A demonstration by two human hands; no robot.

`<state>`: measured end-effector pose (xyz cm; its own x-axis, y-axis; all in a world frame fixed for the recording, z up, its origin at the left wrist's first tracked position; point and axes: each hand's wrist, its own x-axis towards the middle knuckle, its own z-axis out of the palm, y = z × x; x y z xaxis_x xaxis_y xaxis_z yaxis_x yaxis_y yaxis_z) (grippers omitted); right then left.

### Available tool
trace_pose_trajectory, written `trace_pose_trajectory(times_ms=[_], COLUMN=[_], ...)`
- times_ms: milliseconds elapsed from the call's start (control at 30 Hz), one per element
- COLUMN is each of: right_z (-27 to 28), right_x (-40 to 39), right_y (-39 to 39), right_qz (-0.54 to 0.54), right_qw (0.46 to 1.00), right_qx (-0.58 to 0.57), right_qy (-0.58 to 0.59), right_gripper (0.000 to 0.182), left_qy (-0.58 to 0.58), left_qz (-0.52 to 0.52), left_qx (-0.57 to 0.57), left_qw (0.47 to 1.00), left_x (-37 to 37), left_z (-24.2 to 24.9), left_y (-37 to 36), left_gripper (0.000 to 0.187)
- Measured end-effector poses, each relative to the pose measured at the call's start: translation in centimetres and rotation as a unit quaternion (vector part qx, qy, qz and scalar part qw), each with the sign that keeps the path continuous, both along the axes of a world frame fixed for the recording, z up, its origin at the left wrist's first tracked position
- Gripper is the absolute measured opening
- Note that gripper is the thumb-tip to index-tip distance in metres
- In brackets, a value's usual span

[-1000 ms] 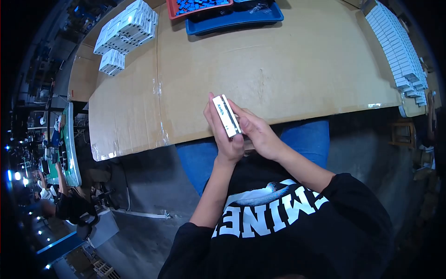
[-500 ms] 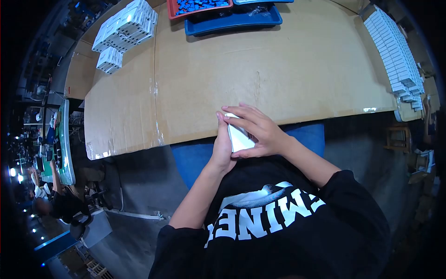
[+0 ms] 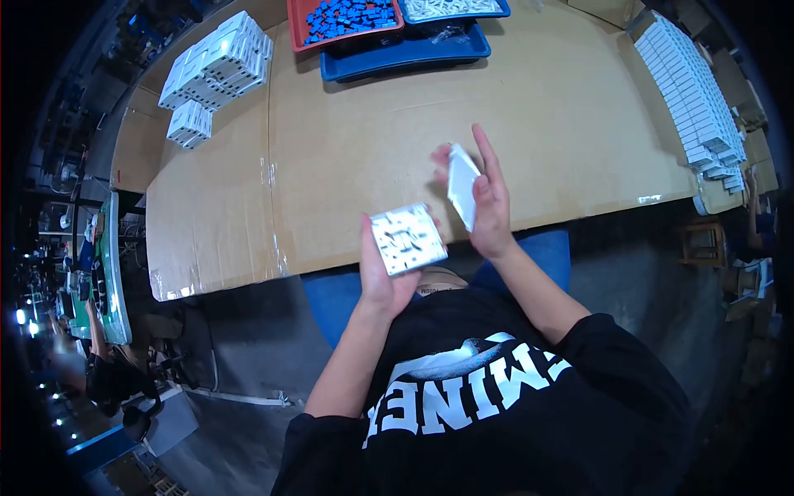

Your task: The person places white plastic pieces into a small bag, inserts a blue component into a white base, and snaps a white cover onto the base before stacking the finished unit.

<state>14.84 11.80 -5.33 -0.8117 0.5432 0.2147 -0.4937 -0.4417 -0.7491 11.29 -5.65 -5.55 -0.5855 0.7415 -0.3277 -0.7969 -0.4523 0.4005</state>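
Note:
A square white plastic piece [image 3: 408,240] with small dark slots on its face rests in my left hand [image 3: 382,279], fingers curled round its edges, just over the table's front edge. My right hand [image 3: 491,207] is raised to the right of it and holds a second white piece [image 3: 464,186], a thin panel tilted almost on edge, between thumb and fingers. A gap separates the two pieces. Part of my right fingers is blurred behind the panel.
On the cardboard-covered table [image 3: 347,157], stacks of white parts [image 3: 219,62] stand at back left and long stacked rows [image 3: 691,95] at right. Behind are a red tray [image 3: 304,35] of blue pieces and blue trays [image 3: 405,64]. Another person [image 3: 107,376] is at far left.
My hands have come apart from around the white item. My right hand has moved up and right with the panel, while the slotted face in my left hand now shows.

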Motion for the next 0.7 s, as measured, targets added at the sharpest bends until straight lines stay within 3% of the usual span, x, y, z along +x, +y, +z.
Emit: trace_pose_trajectory(times_ms=[33, 67, 100, 133, 200, 233, 267, 300, 333, 400, 433, 467, 533, 633, 700], right_z=[-0.2, -0.5, -0.8, -0.7, -0.2, -0.7, -1.1, -1.3, -1.5, -1.4, -1.3, -1.0, -0.9, -1.0, -1.5], right_x=[-0.9, -1.6, -1.8, -1.8, -2.0, -1.7, -1.2, -0.7, 0.2, 1.9, 2.7, 3.3, 3.7, 2.5, -0.1], right_y=[1.2, 2.6, 3.6, 4.3, 5.9, 6.2, 6.5, 6.8, 6.9, 6.4, 6.0, 5.6, 4.9, 4.7, 4.9], right_qz=[0.001, -0.055, -0.11, -0.11, -0.151, -0.084, -0.087, -0.1, -0.11, -0.063, -0.04, -0.017, -0.002, 0.028, -0.007], right_qw=[1.0, 0.982, 0.93, 0.931, 0.809, 0.832, 0.831, 0.743, 0.639, 0.656, 0.657, 0.658, 0.642, 0.64, 0.641], right_qx=[0.001, 0.178, 0.348, 0.347, 0.561, 0.531, 0.532, 0.648, 0.749, 0.735, 0.736, 0.736, 0.749, 0.735, 0.738], right_qy=[-0.001, -0.019, -0.037, -0.036, -0.092, -0.138, -0.134, -0.136, -0.139, -0.162, -0.16, -0.158, -0.164, -0.222, -0.211], right_gripper=[0.074, 0.061, 0.047, 0.047, 0.032, 0.029, 0.029, 0.03, 0.032, 0.039, 0.041, 0.044, 0.048, 0.049, 0.05], left_qy=[0.019, 0.037, 0.1, 0.163, 0.234, 0.348, 0.455, 0.459, 0.524, 0.63, 0.692, 0.691, 0.774, 0.767, 0.774], left_qz=[0.058, 0.116, 0.156, 0.194, 0.202, 0.206, 0.206, 0.207, 0.207, 0.203, 0.165, 0.167, -0.081, -0.095, -0.081], left_qx=[-0.011, -0.025, -0.044, -0.061, -0.109, -0.203, -0.292, -0.288, -0.351, -0.467, -0.467, -0.469, -0.46, -0.463, -0.46], left_qw=[0.998, 0.992, 0.982, 0.965, 0.945, 0.892, 0.816, 0.815, 0.747, 0.586, 0.524, 0.524, 0.427, 0.433, 0.427], left_x=[-0.7, -1.6, -2.8, -4.0, -5.5, -5.9, -6.6, -7.0, -7.1, -6.9, -7.0, -6.2, -4.8, -4.4, -6.0], left_z=[0.9, 1.3, 0.7, -0.2, -2.2, -3.1, -4.1, -3.7, -3.4, -2.9, -2.8, -2.8, -0.9, -1.1, -1.6], left_y=[0.6, 1.2, 1.6, 1.7, 0.9, 0.4, -0.4, -0.9, -1.8, -3.8, -5.0, -5.7, -6.0, -4.5, -3.3], left_gripper=[0.076, 0.071, 0.068, 0.065, 0.059, 0.057, 0.054, 0.054, 0.047, 0.034, 0.032, 0.032, 0.042, 0.054, 0.057])
